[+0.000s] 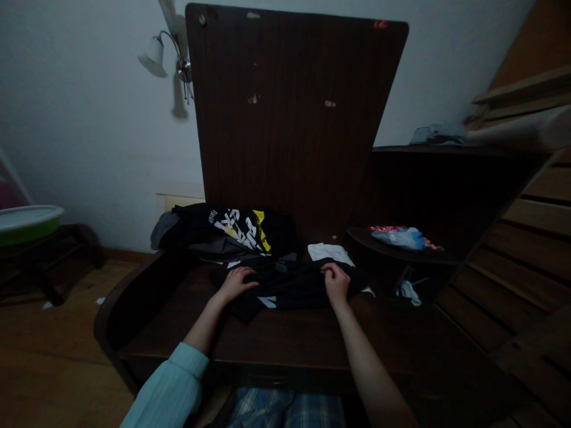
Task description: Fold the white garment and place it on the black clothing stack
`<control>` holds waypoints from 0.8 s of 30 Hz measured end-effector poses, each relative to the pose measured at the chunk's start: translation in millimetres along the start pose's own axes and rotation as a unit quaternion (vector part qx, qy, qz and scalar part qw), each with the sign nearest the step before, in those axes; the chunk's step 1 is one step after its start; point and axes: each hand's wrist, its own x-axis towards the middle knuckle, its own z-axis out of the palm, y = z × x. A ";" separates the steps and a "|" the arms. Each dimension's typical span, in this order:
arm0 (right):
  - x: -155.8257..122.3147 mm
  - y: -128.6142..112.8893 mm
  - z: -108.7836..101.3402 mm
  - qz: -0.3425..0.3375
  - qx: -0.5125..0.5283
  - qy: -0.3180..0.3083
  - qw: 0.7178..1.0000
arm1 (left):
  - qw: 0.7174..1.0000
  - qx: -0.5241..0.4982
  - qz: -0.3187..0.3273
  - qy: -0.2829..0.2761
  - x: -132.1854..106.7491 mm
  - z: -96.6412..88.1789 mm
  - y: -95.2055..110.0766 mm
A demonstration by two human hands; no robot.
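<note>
A black garment (294, 291) with white patches lies spread across the dark wooden dresser top (285, 342). My left hand (238, 282) rests on its left part, fingers stretched out over the cloth. At its right end is my right hand (336, 284), its fingers curled in and closed on the dark fabric; the fingertips are partly hidden. Behind the left hand lies a heap of dark clothes, topped by a black T-shirt (250, 229) with white and yellow print. A folded white cloth (329, 252) sits just beyond the right hand.
A tall dark wooden panel (294, 113) stands behind the clothes. Right of it, a shelf holds a colourful plastic packet (401, 238). A wall lamp (154, 56) hangs at upper left. A green basin (31, 226) rests on a dark stool at far left. Wooden slats (508, 273) stand at right.
</note>
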 end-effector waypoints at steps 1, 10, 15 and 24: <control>-1.2 0.0 1.3 0.000 -0.010 -0.033 0.999 | 1.000 -0.001 0.008 0.007 0.8 -0.8 -0.7; -3.4 11.4 10.6 0.012 -0.050 -0.133 0.990 | 1.000 -0.004 0.010 -0.023 0.0 -2.7 2.2; -5.8 32.1 16.9 0.001 -0.082 -0.084 0.993 | 1.000 0.011 -0.007 -0.024 -0.5 -1.8 -0.4; -5.3 22.3 10.3 -0.010 -0.103 -0.063 0.993 | 0.989 0.142 -0.045 0.018 -2.8 -1.3 -1.3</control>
